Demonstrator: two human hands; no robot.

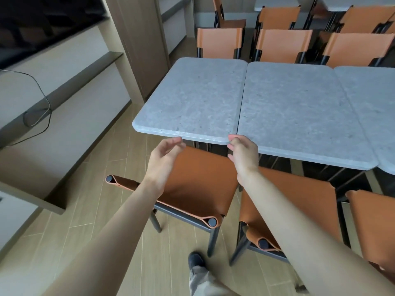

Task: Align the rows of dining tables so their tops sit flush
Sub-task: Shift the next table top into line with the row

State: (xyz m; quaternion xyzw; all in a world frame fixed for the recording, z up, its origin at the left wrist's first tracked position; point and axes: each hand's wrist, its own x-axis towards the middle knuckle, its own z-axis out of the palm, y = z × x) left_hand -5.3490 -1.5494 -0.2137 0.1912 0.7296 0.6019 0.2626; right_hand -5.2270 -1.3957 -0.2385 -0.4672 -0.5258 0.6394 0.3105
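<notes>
End table [192, 97] sits leftmost in the row, its near edge set back from the neighbouring table [299, 112]. I'd draw it toward me evenly until the edges line up. Left hand [164, 159] hovers under the edge, fingers loosely spread, holding nothing. Right hand [241, 154] seems to pinch the corner; contact unclear.

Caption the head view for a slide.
Both hands, left hand and right hand, reach the near edge of the end table, offset from its neighbour table.
</notes>
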